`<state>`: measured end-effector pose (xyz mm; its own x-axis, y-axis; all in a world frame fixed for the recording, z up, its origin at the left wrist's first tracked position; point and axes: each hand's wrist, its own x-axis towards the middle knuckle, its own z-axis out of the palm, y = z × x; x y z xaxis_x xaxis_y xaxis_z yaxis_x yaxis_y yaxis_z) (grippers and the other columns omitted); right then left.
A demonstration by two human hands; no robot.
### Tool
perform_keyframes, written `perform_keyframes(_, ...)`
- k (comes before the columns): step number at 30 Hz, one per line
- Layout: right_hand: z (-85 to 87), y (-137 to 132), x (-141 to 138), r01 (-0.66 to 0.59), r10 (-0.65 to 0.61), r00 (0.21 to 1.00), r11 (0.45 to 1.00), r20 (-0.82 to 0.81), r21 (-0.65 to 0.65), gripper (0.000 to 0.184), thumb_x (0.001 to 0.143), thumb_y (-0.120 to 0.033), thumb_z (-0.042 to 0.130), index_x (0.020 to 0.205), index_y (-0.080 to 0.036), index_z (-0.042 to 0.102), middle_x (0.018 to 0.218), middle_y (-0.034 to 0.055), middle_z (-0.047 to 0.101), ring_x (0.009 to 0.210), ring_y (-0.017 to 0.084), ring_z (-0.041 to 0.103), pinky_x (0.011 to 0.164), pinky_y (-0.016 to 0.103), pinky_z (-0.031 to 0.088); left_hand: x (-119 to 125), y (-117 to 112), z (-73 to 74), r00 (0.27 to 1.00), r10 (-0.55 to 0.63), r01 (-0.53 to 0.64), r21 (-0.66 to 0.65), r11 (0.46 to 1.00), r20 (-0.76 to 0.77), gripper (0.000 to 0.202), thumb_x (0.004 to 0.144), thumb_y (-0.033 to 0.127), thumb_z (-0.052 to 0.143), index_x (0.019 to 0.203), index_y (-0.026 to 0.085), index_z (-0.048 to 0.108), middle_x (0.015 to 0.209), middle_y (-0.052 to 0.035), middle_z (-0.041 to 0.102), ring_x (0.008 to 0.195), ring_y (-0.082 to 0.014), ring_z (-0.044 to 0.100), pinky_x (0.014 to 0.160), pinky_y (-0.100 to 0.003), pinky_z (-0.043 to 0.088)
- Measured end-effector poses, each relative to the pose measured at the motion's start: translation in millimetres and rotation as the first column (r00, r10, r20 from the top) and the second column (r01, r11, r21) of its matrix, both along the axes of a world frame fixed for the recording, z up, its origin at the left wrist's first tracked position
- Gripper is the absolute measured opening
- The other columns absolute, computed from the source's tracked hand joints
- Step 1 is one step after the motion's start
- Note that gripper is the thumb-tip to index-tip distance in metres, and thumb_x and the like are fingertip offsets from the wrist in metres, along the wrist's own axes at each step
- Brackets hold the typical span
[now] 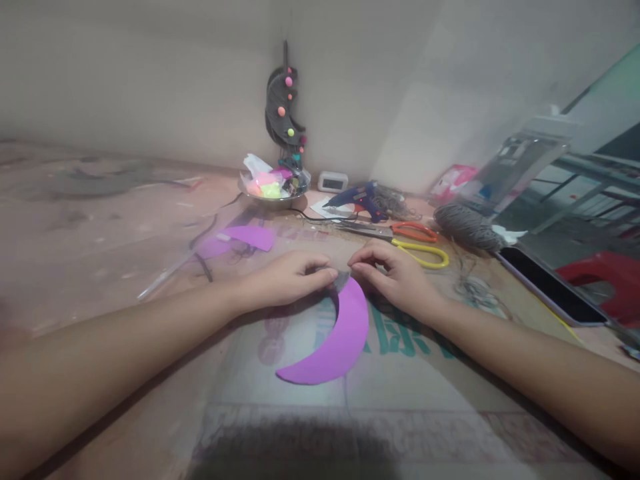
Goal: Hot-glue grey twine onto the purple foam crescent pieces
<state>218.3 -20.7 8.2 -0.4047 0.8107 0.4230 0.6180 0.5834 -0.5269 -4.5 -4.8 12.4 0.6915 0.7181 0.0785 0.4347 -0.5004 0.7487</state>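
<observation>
A purple crescent (pixel 347 333) of foam or card lies over the cardboard, its upper tip wrapped in grey yarn (pixel 342 281). My left hand (pixel 303 275) pinches that wrapped tip between thumb and fingers. Just right of the tip, my right hand (pixel 387 267) is closed in a pinch, fingertips close against the yarn wrap. Whatever lies between the right fingertips is too fine to make out. A thin dark strand shows on the cardboard below the crescent.
Behind my hands lie scissors (pixel 423 257), a blue glue gun (pixel 363 199) and a metal bowl (pixel 275 202) of craft bits. A grey yarn ball (pixel 467 227) and phone (pixel 553 287) are at right. Another purple piece (pixel 250 236) lies left. A decorated grey crescent (pixel 280 110) hangs behind.
</observation>
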Motion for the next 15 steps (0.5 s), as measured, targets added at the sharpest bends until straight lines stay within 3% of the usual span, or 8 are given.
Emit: perform_keyframes(15, 1.7, 0.2, -2.0, -0.033, 0.033, 0.999, 0.999, 0.011, -0.019, 0.008, 0.087, -0.022, 0.058, 0.083, -0.019, 0.065, 0.082, 0.0020, 0.064, 0.079, 0.015, 0.059, 0.073, 0.029, 0.044, -1.9, 2.5, -3.5, 0.997, -0.064, 0.065, -0.021, 0.998, 0.044, 0.033, 0.091, 0.041, 0.043, 0.078, 0.017, 0.062, 0.075, -0.0001, 0.062, 0.071, -0.0134, 0.054, 0.068, -0.024, 0.041)
